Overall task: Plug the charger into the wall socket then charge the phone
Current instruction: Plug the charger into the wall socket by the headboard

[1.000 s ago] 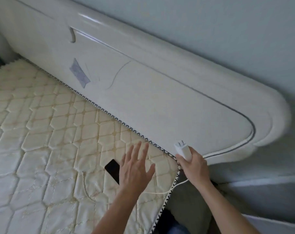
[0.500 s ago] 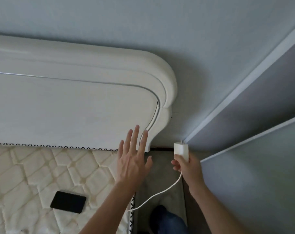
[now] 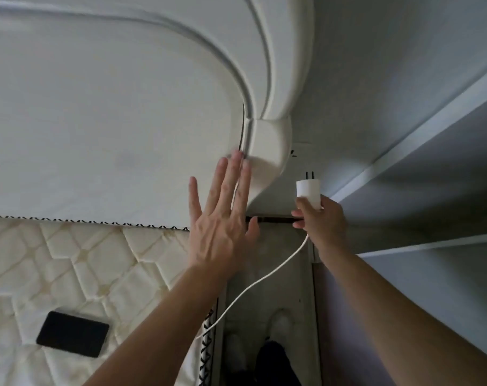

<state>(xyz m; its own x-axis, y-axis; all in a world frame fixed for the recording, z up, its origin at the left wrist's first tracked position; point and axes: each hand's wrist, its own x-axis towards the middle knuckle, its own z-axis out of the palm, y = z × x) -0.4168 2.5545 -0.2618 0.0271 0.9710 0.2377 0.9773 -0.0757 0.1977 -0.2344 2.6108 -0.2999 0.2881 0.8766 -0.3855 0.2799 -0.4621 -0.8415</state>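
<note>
My right hand (image 3: 321,224) grips a white charger (image 3: 308,193), its two dark prongs pointing up at the wall. Just above the prongs a white wall socket (image 3: 299,153) shows partly behind the headboard's lower corner. From the charger a white cable (image 3: 267,277) trails down and left over the mattress edge. My left hand (image 3: 223,218) is open with fingers spread, fingertips against the headboard corner. A black phone (image 3: 72,337) lies face down on the quilted mattress (image 3: 69,260) at lower left.
The white curved headboard (image 3: 111,107) fills the upper left. A narrow strip of floor (image 3: 267,274) runs between the mattress and a grey-blue cabinet or door panel (image 3: 431,190) on the right. My feet (image 3: 275,324) stand in that gap.
The view has moved closer to the headboard corner. My right hand has raised the charger toward the socket, and my left hand has reached up to the headboard's corner.
</note>
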